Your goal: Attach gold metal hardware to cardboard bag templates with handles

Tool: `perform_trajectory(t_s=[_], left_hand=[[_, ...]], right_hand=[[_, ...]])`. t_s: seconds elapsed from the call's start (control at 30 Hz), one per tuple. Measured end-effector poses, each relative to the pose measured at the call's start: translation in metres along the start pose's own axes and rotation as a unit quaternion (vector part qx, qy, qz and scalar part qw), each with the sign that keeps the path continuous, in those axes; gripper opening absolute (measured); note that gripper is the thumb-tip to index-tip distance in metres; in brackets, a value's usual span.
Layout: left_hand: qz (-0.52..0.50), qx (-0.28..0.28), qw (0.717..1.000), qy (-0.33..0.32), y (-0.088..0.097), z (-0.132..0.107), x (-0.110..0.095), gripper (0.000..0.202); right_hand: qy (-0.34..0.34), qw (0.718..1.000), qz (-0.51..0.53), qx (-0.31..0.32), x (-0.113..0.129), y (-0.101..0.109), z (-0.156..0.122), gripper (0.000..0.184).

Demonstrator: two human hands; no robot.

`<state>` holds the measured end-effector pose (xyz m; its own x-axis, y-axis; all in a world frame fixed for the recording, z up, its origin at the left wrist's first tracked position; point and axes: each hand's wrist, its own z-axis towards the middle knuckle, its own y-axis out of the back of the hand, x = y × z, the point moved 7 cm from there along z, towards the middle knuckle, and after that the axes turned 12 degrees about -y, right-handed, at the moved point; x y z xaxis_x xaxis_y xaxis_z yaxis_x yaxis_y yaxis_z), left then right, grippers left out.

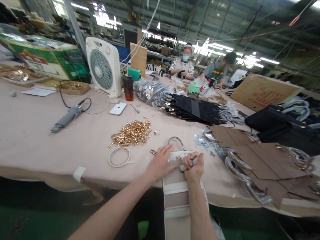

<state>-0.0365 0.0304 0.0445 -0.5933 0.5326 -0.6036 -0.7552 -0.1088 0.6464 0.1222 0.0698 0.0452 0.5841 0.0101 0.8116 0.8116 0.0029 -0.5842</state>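
A pale beige handbag (176,196) hangs over the table's front edge, its upper end lying on the tabletop with a wrapped handle loop (178,139) pointing away from me. My left hand (160,162) lies on the bag's left upper edge, fingers stretched out and pressed down. My right hand (193,166) is wrapped around a tool with a pale grey handle (183,167), held low over the bag beside a small metal fitting (178,157); the tool's working end is hidden. A small metal clasp piece (153,152) lies by my left fingertips.
Beyond my hands lie a heap of gold-coloured fittings (132,132), a tape roll (119,157), a phone (118,108) and a corded power screwdriver (66,119). Brown bag pieces (265,160) crowd the right, black ones (197,108) the back. A fan (103,66) stands back left; two people work opposite.
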Motion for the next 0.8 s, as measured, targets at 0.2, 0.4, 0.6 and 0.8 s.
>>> perform_trajectory(t_s=[0.2,0.4,0.6,0.8], left_hand=[[-0.107,-0.030,0.992,0.060,0.020,-0.018,0.023,0.050],[-0.166,-0.039,0.976,0.137,0.013,-0.013,0.043,0.037],[-0.164,-0.044,0.975,0.143,0.009,-0.008,0.046,0.039],[-0.129,-0.042,0.978,0.158,0.010,-0.004,0.049,0.040]], right_hand=[[-0.009,1.000,0.006,-0.010,0.000,0.003,0.002,0.050],[-0.005,1.000,0.002,-0.024,-0.001,0.003,0.001,0.050],[0.010,1.000,0.005,-0.016,0.004,-0.005,-0.005,0.043],[0.060,0.998,-0.033,0.014,0.009,-0.043,-0.012,0.038]])
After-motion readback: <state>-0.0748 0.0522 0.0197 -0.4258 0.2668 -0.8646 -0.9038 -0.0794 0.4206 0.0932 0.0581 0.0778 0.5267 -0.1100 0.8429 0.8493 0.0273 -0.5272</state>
